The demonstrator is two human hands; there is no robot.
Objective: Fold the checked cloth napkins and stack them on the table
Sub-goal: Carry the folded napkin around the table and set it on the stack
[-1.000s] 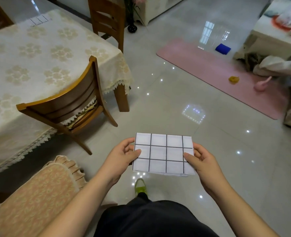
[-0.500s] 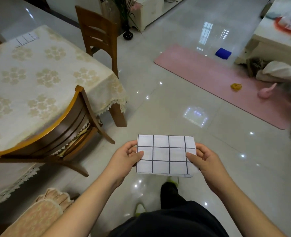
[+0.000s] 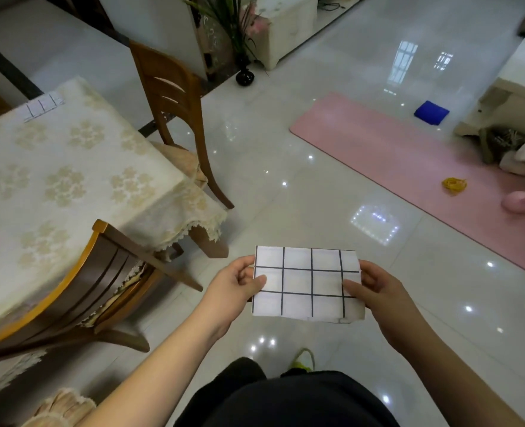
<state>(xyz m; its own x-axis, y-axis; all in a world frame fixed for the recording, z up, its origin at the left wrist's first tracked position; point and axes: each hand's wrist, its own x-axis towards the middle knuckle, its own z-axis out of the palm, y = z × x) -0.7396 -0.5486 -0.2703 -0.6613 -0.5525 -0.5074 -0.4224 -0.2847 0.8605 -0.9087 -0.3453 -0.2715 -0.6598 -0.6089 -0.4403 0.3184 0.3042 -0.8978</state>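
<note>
1. White cotton-looking cloth with a dark grid: the folded checked napkin (image 3: 307, 283) is held flat in the air over the glossy tiled floor (image 3: 285, 155), in front of the person's waist and well apart from the table (image 3: 54, 186).
2. The left hand (image 3: 233, 288) pinches the napkin's left edge, thumb lying on top and the fingers curled beneath; the right hand (image 3: 375, 291) clamps the right edge the same way.
3. Another folded checked napkin (image 3: 43, 106) lies on the far corner of the table's cream tablecloth, so by my guess this one is meant to go on top of it.
4. Two wooden chairs stand at the table; the nearer chair (image 3: 79, 291) is between the person and the tabletop.
5. What could go wrong, as I judge it:
   - the near corner at the lower right already looks a little loose, so letting go with one hand could let the folds fall open;
   - reaching across the chair back might brush the cloth and drag it askew;
   - set down carelessly, it could land off-square on the other napkin.
</note>
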